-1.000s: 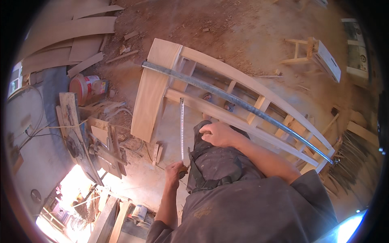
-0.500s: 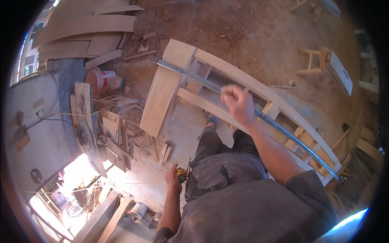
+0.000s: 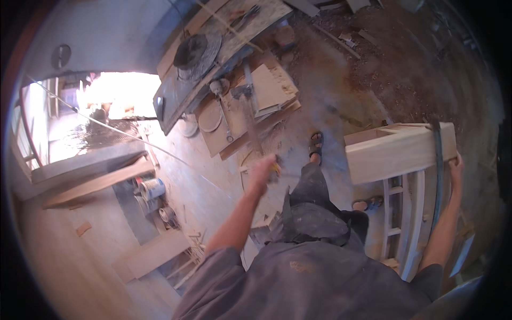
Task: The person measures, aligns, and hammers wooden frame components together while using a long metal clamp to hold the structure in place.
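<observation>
My left hand (image 3: pixel 263 169) is raised in front of my body, blurred, its fingers closed round a small yellow-and-black tool (image 3: pixel 276 168) whose kind I cannot make out. Just beyond it, a hammer-like tool (image 3: pixel 246 101) with a dark head points away; whether its handle touches the hand is unclear. On the right, my right hand (image 3: pixel 456 163) grips the end edge of a pale wooden frame (image 3: pixel 392 156), at its broad end panel. A long metal bar (image 3: pixel 438 170) lies across this frame beside that hand. Slats and a curved rail run from the panel back toward me.
Ahead stands a bench of boards (image 3: pixel 213 125) with a wide-brimmed hat (image 3: pixel 198 52) on a plank. A white bucket (image 3: pixel 152 188) and a long board (image 3: pixel 101 184) lie at the left. A cord (image 3: pixel 128 141) stretches across the left side. Wood scraps litter the dirt floor.
The view has swung left, bringing the bench ahead. My left hand has lifted forward with the yellow-and-black tool. My right hand has gone from mid-bar to the frame's end panel.
</observation>
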Demonstrator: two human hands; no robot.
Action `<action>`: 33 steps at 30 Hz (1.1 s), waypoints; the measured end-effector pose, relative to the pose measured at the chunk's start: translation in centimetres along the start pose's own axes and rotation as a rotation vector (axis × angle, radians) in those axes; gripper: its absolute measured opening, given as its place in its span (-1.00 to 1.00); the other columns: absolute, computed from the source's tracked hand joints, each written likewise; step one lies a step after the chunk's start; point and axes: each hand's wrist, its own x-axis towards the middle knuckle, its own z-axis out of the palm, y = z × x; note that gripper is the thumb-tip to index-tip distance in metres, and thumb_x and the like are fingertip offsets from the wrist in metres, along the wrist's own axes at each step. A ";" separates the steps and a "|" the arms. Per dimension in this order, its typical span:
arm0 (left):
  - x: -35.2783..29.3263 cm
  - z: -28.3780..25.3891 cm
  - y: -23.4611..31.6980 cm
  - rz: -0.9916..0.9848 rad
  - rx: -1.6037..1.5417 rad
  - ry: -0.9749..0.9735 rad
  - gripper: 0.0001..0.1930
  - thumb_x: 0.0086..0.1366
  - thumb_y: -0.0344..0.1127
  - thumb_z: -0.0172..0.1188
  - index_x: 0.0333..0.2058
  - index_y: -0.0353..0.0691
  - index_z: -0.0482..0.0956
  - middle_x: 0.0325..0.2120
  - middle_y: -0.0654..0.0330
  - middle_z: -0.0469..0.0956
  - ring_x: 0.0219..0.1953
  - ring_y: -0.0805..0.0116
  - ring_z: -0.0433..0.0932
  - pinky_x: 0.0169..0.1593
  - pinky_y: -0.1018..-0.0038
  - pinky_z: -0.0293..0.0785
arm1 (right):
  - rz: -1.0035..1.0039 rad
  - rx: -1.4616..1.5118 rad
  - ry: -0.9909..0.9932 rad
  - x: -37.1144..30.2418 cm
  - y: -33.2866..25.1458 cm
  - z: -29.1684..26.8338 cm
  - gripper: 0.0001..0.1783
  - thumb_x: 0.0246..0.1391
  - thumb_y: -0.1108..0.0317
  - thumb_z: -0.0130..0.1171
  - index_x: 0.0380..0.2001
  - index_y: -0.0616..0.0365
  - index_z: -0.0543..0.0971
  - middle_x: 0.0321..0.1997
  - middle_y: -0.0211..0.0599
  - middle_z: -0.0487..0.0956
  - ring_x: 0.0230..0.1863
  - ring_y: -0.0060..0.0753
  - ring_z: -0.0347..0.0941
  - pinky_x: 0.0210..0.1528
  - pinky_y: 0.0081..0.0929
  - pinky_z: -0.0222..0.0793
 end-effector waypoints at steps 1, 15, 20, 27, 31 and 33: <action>3.1 -4.0 -0.7 0.219 0.114 0.032 -0.74 0.33 -0.16 0.05 -0.41 -0.22 0.54 -0.55 0.18 0.55 -0.55 0.42 0.52 -0.47 0.46 0.43 | 0.024 -0.060 -0.012 0.5 0.1 -0.1 -0.40 0.06 0.43 0.08 0.24 0.23 0.39 0.18 -0.16 0.48 0.23 -0.26 0.37 0.25 -0.35 0.25; 19.3 -8.9 9.4 0.559 0.962 0.662 -0.31 0.12 -0.13 0.27 0.20 -0.31 0.33 0.11 -0.23 0.36 0.18 -0.18 0.27 0.26 0.03 0.14 | 0.333 -0.414 0.118 -2.1 -8.4 2.9 -0.37 0.14 0.22 0.08 0.29 0.12 0.33 0.26 -0.08 0.43 0.25 -0.15 0.37 0.22 -0.29 0.27; 19.3 -4.0 8.4 0.609 1.131 0.474 -0.25 0.06 -0.04 0.27 0.13 -0.46 0.34 0.02 -0.28 0.44 0.06 -0.22 0.42 0.18 0.05 0.28 | 0.160 0.045 0.076 -3.4 -4.6 1.9 -0.43 0.14 0.29 0.18 0.23 0.16 0.40 0.16 -0.22 0.51 0.14 -0.34 0.45 0.15 -0.40 0.38; 23.3 -5.7 4.5 0.309 0.644 0.414 -0.38 0.09 -0.28 0.17 0.09 -0.54 0.33 -0.10 -0.14 0.52 -0.13 0.01 0.56 -0.11 0.22 0.56 | 0.157 -0.240 0.361 -7.3 -12.5 3.2 -0.35 -0.06 0.32 0.23 0.19 0.09 0.44 0.16 0.01 0.51 0.21 -0.02 0.40 0.23 -0.28 0.30; 22.8 -6.9 8.3 0.027 0.402 0.376 -0.68 0.07 -0.34 0.13 -0.21 -0.41 0.51 -0.28 0.03 0.51 -0.34 0.15 0.52 -0.35 0.24 0.53 | -0.169 -0.241 0.713 -12.6 -16.3 5.2 -0.46 -0.04 0.48 0.07 0.11 0.17 0.47 0.03 0.03 0.55 0.08 0.08 0.43 0.12 -0.22 0.34; 21.1 -7.5 10.0 0.108 0.264 0.348 -0.81 0.07 -0.35 0.09 -0.36 -0.33 0.53 -0.37 0.10 0.47 -0.42 0.22 0.47 -0.41 0.27 0.49 | -0.256 -0.071 0.686 -17.7 -21.4 5.2 -0.53 -0.03 0.56 -0.02 0.02 0.19 0.52 -0.12 0.01 0.57 -0.08 0.11 0.46 -0.02 -0.15 0.39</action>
